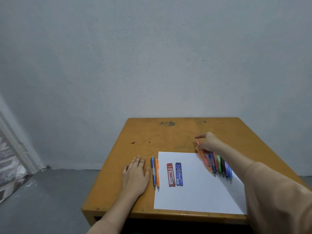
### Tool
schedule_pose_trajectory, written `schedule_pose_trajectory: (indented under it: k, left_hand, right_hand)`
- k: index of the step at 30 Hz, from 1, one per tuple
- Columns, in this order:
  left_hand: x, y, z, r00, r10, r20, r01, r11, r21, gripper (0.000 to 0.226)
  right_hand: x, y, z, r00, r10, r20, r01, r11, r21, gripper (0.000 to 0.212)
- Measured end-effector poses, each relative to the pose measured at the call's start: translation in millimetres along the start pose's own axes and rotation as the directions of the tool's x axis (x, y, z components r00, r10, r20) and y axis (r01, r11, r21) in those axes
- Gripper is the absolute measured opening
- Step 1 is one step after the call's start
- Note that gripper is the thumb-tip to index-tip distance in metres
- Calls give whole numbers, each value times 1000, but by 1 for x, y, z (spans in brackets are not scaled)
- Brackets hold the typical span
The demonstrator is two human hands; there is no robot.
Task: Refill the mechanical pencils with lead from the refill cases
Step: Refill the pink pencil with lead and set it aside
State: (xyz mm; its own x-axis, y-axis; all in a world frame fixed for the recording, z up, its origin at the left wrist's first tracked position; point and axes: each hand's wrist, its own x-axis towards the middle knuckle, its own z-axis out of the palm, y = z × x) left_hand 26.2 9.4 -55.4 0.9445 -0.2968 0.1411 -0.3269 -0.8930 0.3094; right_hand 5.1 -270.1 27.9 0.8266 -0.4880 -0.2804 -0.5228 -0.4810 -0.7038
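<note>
Two pencils (157,173) lengthwise, tips toward viewer

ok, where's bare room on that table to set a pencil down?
Bare: table behind the paper, up to the far edge; the paper's near half, in front of the red case and blue case. Crowded: pencil row at the right hand; two pencils between left hand and paper.

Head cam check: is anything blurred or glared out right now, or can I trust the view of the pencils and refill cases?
Head view: the right hand and the row of pencils by it are blurred; the red case and blue case are sharp, with readable labels; the light is soft and even, with no glare on the paper.
</note>
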Motion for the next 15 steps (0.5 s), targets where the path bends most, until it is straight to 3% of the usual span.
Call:
schedule_pose_trajectory:
  k: [3, 15]
  left_hand:
    - [-1, 0, 0, 1000, 4, -1, -4, 1000, 1, 52]
    - [-1, 0, 1, 1000, -9, 3, 9, 1000, -8, 53]
  right_hand:
    - [2, 5, -5, 998, -7, -65, -1, 993, -120, 42]
    - [0, 11, -4, 996, -39, -76, 12, 946, -325, 43]
